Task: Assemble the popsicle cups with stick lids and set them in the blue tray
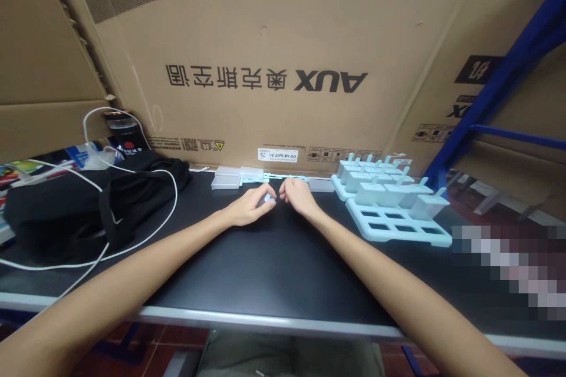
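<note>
My left hand (251,205) is closed, with a small light-blue plastic piece (269,197) pinched between thumb and fingers; most of that piece is covered. My right hand (299,195) is just to its right, fingers curled inward near a row of light-blue ice pop sticks (289,177) at the back of the table. Whatever it may grip is hidden. Behind my left hand lie clear plastic mould cups (227,178), and another cup (321,184) rests right of my right hand. Farther right, several ice pop moulds with upright stick handles sit in a light-blue rack (375,232).
A black bag (57,209) and a looping white cable (174,200) take up the left of the black table (265,271). A dark jar (127,132) stands behind them. Cardboard (247,23) walls the back; a blue metal post (490,82) rises at right.
</note>
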`<state>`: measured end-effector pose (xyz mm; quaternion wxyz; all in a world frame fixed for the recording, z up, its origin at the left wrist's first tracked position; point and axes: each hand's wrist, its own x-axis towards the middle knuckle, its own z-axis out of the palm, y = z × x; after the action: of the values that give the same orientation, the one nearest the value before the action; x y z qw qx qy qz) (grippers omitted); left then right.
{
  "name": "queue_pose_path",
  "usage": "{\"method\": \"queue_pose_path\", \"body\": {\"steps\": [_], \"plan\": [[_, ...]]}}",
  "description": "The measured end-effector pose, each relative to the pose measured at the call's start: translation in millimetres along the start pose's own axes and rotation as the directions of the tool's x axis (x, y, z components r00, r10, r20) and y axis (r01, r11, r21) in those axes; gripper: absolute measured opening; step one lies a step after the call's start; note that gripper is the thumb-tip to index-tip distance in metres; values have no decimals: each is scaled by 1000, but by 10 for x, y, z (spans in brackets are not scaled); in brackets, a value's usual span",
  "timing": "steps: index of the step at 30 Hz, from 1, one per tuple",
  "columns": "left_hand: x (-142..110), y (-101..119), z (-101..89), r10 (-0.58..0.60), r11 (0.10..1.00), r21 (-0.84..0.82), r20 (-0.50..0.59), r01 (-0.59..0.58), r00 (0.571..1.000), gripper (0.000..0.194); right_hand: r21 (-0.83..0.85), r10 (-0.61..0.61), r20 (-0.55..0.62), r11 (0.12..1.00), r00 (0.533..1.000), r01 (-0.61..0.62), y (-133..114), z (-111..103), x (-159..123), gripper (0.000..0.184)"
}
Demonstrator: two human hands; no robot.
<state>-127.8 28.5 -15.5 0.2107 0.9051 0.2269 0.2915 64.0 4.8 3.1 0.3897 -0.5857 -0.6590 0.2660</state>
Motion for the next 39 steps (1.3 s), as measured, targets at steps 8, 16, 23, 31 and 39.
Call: {"method": "queue_pose_path", "body": {"steps": [8, 16, 23, 31, 39], "plan": [[-9, 14, -44, 20, 999, 29, 72, -22, 997, 26, -749, -169, 329, 553, 929, 366, 35, 24, 768, 28], [-13, 89, -25, 59, 998, -23, 116, -57, 991, 27, -808, -38, 435, 425, 900, 408, -2, -1, 945, 38], [-38, 69, 9, 27, 993, -117, 91, -16, 996, 33, -819, 55, 453, 419, 890, 391, -81, 7, 1002, 41], [-20, 15, 13, 12, 960, -281, 39, 0, 999, 49, -821, 147, 475, 431, 868, 376, -195, -205, 991, 44], [46, -65, 78, -70, 847, -531, -38, 39, 997, 50, -856, 172, 447, 368, 878, 363, -422, -691, 828, 27]]}}
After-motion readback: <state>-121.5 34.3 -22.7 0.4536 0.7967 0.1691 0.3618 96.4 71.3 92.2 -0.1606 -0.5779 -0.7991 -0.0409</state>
